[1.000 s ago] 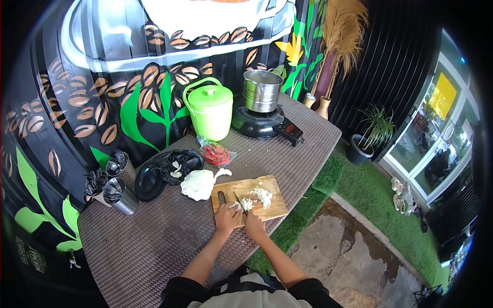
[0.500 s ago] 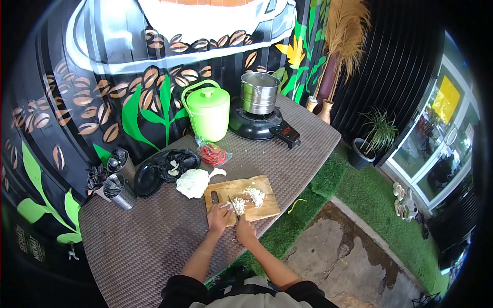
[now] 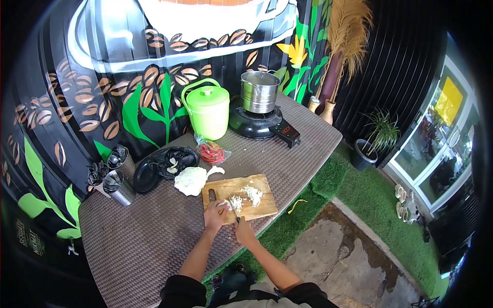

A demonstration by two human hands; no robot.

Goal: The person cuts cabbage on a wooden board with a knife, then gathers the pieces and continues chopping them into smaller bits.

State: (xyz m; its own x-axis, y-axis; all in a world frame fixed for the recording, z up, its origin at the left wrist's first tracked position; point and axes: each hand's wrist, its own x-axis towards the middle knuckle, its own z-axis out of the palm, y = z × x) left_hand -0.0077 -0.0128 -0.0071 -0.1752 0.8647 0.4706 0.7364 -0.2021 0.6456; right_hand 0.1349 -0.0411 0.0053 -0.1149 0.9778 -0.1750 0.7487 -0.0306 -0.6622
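- Your right hand (image 3: 245, 231) is closed around the dark handle of a narrow knife (image 3: 237, 219), whose blade reaches over the board.
- Your left hand (image 3: 213, 216) lies at the near left part of the board, fingers bent over a pale vegetable piece (image 3: 224, 205); you cannot tell from here how firmly it grips.
- Beneath both is a rectangular light-brown wooden cutting board (image 3: 261, 210) with a slot handle, lying flat on the brown woven-textured bench (image 3: 149, 244).
- Two heaps of white shredded vegetable sit on your board: one heap (image 3: 235, 203) just beside the blade, the other (image 3: 252, 194) farther right.
- Beyond the board's far left corner rests a large whitish leafy vegetable chunk (image 3: 189, 181), near a crumpled black plastic bag (image 3: 184, 155).
- Farther back you have a clear bag of red items (image 3: 211, 153), a lime-green lidded bucket (image 3: 208, 113), and a shiny steel pot (image 3: 259, 93) upon a round black stove (image 3: 250, 124).
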